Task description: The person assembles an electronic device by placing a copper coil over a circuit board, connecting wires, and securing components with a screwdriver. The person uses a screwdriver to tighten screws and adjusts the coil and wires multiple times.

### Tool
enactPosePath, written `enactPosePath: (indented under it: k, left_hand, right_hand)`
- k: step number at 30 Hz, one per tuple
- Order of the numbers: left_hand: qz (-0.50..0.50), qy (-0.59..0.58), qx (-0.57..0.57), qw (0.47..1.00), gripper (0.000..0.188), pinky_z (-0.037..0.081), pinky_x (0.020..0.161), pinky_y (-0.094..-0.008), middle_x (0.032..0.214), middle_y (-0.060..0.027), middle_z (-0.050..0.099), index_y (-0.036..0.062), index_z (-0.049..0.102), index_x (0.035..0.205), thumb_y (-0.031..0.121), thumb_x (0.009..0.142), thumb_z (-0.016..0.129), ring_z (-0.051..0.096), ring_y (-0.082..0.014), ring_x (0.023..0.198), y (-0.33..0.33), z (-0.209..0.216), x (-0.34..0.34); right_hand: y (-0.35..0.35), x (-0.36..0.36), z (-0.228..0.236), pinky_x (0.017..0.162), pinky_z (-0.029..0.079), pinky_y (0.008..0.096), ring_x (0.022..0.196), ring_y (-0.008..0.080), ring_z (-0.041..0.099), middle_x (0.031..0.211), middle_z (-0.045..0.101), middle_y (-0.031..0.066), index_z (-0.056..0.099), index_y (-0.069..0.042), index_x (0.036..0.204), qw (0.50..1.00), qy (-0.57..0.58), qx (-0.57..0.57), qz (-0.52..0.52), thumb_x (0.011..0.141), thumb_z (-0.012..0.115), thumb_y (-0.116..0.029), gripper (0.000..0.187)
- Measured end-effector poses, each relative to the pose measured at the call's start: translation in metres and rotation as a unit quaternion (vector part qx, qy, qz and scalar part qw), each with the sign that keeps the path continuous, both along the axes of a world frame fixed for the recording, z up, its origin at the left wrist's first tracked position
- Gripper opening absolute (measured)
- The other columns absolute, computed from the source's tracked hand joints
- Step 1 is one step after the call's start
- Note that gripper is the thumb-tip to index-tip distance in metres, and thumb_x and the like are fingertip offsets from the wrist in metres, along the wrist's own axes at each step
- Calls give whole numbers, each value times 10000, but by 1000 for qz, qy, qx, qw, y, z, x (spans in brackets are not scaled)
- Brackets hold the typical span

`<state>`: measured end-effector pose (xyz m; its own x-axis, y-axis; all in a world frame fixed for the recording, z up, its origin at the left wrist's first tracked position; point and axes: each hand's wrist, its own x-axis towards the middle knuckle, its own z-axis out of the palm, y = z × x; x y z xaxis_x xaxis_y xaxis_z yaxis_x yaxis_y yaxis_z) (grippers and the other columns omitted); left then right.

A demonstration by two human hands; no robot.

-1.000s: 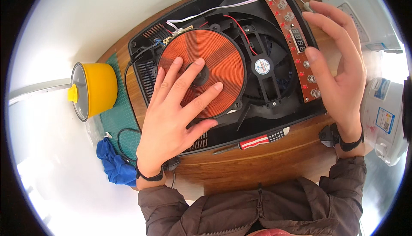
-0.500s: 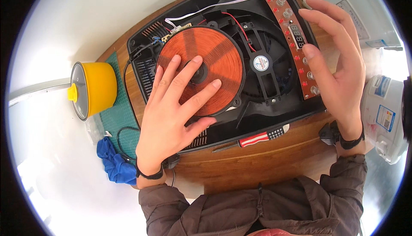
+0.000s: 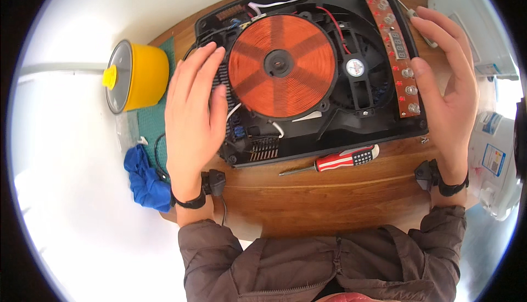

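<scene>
An opened induction cooker base (image 3: 357, 132) lies between my hands, its black housing tilted slightly. Inside sit a round copper coil (image 3: 302, 90), a black fan (image 3: 355, 67) and a brown control board (image 3: 404, 93) with a small display and springs. My left hand (image 3: 195, 110) is at the housing's left edge, thumb apart from the fingers, partly covering the vents. At the right edge, beside the control board, my right hand (image 3: 453, 77) has its thumb and fingers spread. Neither hand holds a separate object; firm contact with the housing cannot be made out.
A red, white and blue screwdriver (image 3: 343, 160) lies on the wooden table (image 3: 307, 197) before the housing, with small screws (image 3: 424, 139) nearby. Leftward are a yellow pot (image 3: 147, 78), a green mat (image 3: 151, 121) and a blue cloth (image 3: 145, 178). A white appliance (image 3: 488, 148) stands right.
My left hand has come off the coil and moved left to the housing's edge, uncovering the coil. The housing appears farther right in view. My right hand stays by its right side.
</scene>
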<state>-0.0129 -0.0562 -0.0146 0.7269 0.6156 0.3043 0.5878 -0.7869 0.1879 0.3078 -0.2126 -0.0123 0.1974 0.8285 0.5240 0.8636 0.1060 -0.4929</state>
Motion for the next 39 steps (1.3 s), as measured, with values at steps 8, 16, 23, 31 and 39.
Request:
enactPosePath:
  k: [8,16,23,31,39]
  left_hand:
    - [61,-62,-60,994,197,498,878,-399,1049,-101,623,49,705,1050,54,857,746,616,-313,1004,-9,-9,-34]
    - [63,-55,-156,984,88,473,682,-285,868,-59,583,2,712,953,18,873,744,579,-179,740,-21,1,-56]
    - [26,-21,-186,982,198,435,630,-300,820,-57,484,23,700,1001,78,834,790,524,-183,719,-29,2,-57]
    - [25,-15,-159,987,253,435,640,-323,828,-63,474,45,700,1049,158,845,797,504,-211,725,-34,2,-56]
    - [13,-30,-81,996,286,492,762,-382,902,-98,552,33,705,1114,187,883,772,591,-281,857,-34,-14,-54]
  right_hand:
    - [4,-6,-3,1110,427,359,1271,252,593,1357,635,104,701,-43,1252,1000,-13,-10,23,911,659,-25,344]
    - [3,-10,-11,1098,437,361,1239,247,616,1313,665,106,702,-39,1232,998,6,-39,47,918,658,-36,317]
    - [1,-37,-3,1056,417,367,1182,267,637,1245,695,91,717,-59,1191,993,-31,-78,83,845,740,-63,347]
    - [10,-75,13,1045,404,400,1172,284,611,1259,670,57,698,-80,1230,973,-134,-99,157,762,817,-122,485]
    - [47,-91,-3,1154,365,479,1352,383,497,1457,533,199,585,-19,1381,946,-214,-103,223,774,855,-320,729]
